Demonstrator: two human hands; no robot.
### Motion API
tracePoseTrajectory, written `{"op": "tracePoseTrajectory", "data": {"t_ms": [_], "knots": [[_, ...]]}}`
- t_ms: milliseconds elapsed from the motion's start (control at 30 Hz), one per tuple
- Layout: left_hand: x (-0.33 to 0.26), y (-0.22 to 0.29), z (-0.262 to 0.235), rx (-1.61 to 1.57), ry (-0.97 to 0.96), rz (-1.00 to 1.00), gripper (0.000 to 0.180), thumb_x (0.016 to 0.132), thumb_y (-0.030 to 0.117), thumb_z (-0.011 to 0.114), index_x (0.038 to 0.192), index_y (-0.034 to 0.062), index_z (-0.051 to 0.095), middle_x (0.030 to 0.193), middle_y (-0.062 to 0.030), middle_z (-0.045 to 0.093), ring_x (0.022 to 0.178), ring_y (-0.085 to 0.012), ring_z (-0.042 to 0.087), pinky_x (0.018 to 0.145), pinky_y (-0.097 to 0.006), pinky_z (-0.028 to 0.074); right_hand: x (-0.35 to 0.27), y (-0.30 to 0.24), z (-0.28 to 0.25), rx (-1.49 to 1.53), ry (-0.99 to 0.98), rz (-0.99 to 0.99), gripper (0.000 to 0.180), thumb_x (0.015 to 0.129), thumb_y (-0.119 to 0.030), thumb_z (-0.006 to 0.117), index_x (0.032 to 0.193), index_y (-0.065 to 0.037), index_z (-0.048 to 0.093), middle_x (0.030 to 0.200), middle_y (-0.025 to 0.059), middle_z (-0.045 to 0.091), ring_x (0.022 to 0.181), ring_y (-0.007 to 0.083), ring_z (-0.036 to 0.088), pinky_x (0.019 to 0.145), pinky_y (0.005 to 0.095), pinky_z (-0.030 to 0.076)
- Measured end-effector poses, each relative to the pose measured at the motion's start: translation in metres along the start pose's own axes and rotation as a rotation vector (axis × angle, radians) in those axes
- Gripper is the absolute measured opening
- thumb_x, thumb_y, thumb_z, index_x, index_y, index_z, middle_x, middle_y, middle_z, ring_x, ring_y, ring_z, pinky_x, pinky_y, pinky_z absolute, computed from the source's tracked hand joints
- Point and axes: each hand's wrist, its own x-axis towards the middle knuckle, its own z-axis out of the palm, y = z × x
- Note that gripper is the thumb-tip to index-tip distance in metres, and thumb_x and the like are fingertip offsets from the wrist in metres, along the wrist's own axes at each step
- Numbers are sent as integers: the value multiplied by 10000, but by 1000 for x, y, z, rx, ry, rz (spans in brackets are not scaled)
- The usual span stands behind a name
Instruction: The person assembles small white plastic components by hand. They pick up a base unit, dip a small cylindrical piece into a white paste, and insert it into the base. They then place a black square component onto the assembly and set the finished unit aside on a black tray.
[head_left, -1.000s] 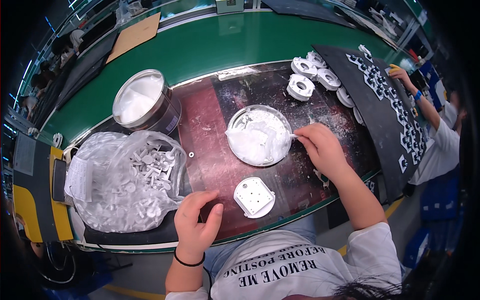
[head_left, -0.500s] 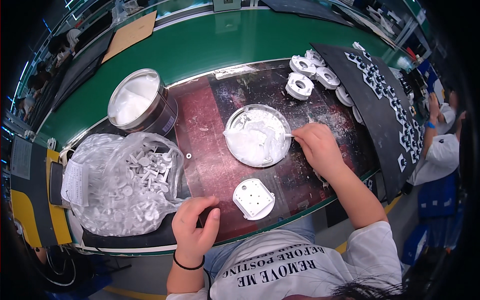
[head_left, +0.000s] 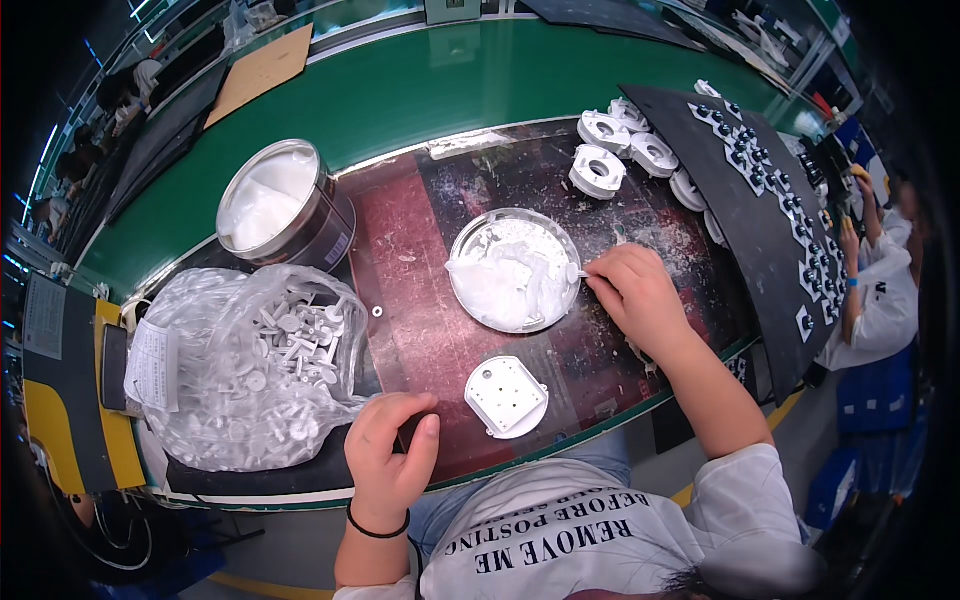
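Note:
My right hand pinches a small white plastic pin with a round flat head by its stem. The pin's head is over the right rim of a round shallow dish, which holds white paste. My left hand is at the table's front edge beside the clear plastic bag, thumb and forefinger apart, nothing visible in it. Inside the bag lie many white plastic pins with flat heads. Between my hands, a white rounded plate with small holes lies on the table.
A tin of white paste stands behind the bag. White ring-shaped housings sit at the back right, beside a black board bearing small white and black parts. A small white ring lies mid-table. Another person's arm is far right.
The pin in my right hand has turned, so its round head now shows more. My left hand has stayed put. At the far right, the other person's arms have moved.

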Motion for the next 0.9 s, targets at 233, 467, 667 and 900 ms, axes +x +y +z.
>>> {"op": "tracePoseTrajectory", "data": {"t_ms": [233, 467, 667, 900], "knots": [[0, 0, 0, 22, -25, 3, 141, 745, 4, 656, 885, -1, 632, 794, -120, 654, 713, -267, 622, 657, -332, 485, 0, 3, 0, 90, -21, 98, 137, 779, -96, 667, 909, -55, 659, 862, 90, 627, 871, 265, 578, 829, 377, 427], [2, 2, 1, 29, -40, -2, 136, 750, 17, 654, 883, -3, 634, 786, -124, 647, 705, -274, 614, 654, -333, 481, -1, -3, -6, 625, -165, 569, 183, 871, -125, 611, 1001, 1, 639, 904, 75, 663, 864, 167, 613, 809, 290, 457], [-4, -2, 3, 131, -164, -5, 561, 685, 237, 790, 1131, 11, 536, 1043, -157, 596, 949, -330, 565, 807, -404, 448, 2, -16, -26, 1159, -239, 786, 202, 885, -99, 598, 1053, 12, 612, 953, 53, 656, 881, 111, 591, 830, 261, 444], [-7, 5, 29, 193, -199, 72, 1128, 558, 441, 850, 1378, -7, 219, 1218, -187, 488, 1078, -358, 487, 911, -466, 377, 0, -72, -27, 1040, -230, 319, 196, 805, -111, 690, 980, -27, 658, 883, 62, 642, 841, 153, 602, 731, 288, 458]]}}
